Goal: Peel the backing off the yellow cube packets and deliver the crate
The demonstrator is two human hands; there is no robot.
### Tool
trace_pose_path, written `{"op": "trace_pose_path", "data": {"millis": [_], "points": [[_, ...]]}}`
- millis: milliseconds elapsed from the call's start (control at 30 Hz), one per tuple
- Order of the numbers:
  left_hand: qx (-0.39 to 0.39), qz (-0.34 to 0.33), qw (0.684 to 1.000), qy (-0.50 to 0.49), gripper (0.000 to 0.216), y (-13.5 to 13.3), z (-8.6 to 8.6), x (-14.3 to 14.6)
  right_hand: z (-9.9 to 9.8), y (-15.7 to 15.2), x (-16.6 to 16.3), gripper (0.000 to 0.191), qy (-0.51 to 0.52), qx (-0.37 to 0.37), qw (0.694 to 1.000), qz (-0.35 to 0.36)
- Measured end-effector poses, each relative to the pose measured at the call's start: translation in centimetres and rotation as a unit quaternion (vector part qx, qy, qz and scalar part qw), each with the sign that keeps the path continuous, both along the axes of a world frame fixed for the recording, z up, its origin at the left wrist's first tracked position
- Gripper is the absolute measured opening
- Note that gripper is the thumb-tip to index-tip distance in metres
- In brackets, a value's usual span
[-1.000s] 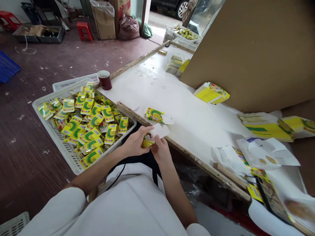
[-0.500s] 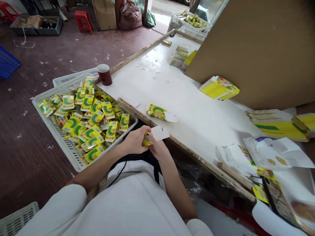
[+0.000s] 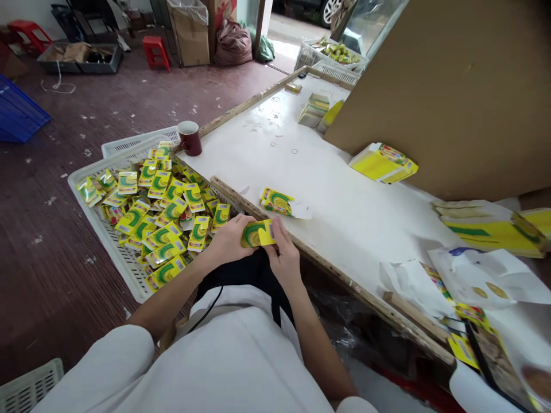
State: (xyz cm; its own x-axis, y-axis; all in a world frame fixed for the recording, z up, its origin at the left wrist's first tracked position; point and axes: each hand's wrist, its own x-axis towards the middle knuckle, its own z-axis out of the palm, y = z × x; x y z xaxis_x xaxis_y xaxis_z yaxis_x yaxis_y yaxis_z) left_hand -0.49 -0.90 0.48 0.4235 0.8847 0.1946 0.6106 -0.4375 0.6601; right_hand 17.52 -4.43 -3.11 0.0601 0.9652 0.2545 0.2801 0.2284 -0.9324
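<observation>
Both hands meet just in front of the table's wooden edge. My left hand (image 3: 230, 238) and my right hand (image 3: 284, 255) together hold a small yellow and green packet (image 3: 257, 233), its printed face up. A second such packet (image 3: 278, 201) lies flat on the white table (image 3: 310, 172) a little beyond my hands, with a white card scrap beside it. To my left stands a white plastic crate (image 3: 118, 264) filled with several of the same packets.
A dark red mug (image 3: 190, 137) stands at the table's corner. Stacks of flat yellow cartons (image 3: 382, 163) lie against a large brown cardboard sheet (image 3: 451, 86). Loose papers and printed sheets (image 3: 482, 275) cover the right end. Another crate of packets (image 3: 331, 54) sits at the far end.
The white card held up in my hands is gone from sight; the packet now shows its yellow and green face, folded flat between both hands. The view shifted slightly.
</observation>
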Motion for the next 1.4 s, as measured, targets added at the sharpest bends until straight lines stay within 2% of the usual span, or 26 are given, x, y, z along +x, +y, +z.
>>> {"op": "trace_pose_path", "data": {"millis": [167, 300, 467, 600, 833, 1033, 1133, 1200, 1300, 1400], "points": [[-0.002, 0.007, 1.0, -0.005, 0.05, 0.1, 0.4, -0.6, 0.6, 0.4, 1.4, 0.029, -0.045, 0.023, 0.996, 0.073], [-0.001, -0.013, 1.0, -0.017, 0.051, 0.2, 0.6, -0.5, 1.6, 1.1, 2.9, 0.025, -0.051, 0.0, 0.988, 0.144], [0.023, -0.009, 0.999, 0.035, 0.047, 0.6, 0.2, -0.6, 1.2, 1.4, 1.6, 0.025, -0.043, 0.01, 0.994, 0.102], [0.028, 0.002, 0.998, 0.052, 0.047, 0.7, -0.1, -1.2, 0.4, 1.3, 0.6, 0.03, -0.078, 0.036, 0.99, 0.116], [0.043, -0.044, 0.983, 0.171, 0.063, 0.3, 0.4, -0.5, 0.0, 1.1, 1.4, 0.032, -0.17, 0.077, 0.977, 0.101], [0.051, -0.028, 0.989, 0.133, 0.046, 0.4, 0.2, -0.7, 0.5, 0.8, 2.4, 0.029, -0.2, 0.09, 0.967, 0.128], [0.05, -0.027, 0.991, 0.118, 0.046, 0.5, -0.1, -0.9, 0.7, 0.9, 2.7, 0.024, -0.18, 0.085, 0.969, 0.148], [0.051, -0.03, 0.991, 0.118, 0.048, 0.6, -0.2, -0.7, 0.6, 1.0, 2.3, 0.021, -0.146, 0.067, 0.978, 0.129], [0.058, -0.03, 0.988, 0.137, 0.053, 0.9, -0.2, -0.5, 0.1, 1.4, 0.7, 0.033, -0.075, 0.024, 0.994, 0.071], [0.04, -0.012, 0.985, 0.165, 0.055, 1.3, -0.1, -1.8, -0.7, 2.9, -0.1, 0.06, -0.052, -0.017, 0.994, 0.095]]}}
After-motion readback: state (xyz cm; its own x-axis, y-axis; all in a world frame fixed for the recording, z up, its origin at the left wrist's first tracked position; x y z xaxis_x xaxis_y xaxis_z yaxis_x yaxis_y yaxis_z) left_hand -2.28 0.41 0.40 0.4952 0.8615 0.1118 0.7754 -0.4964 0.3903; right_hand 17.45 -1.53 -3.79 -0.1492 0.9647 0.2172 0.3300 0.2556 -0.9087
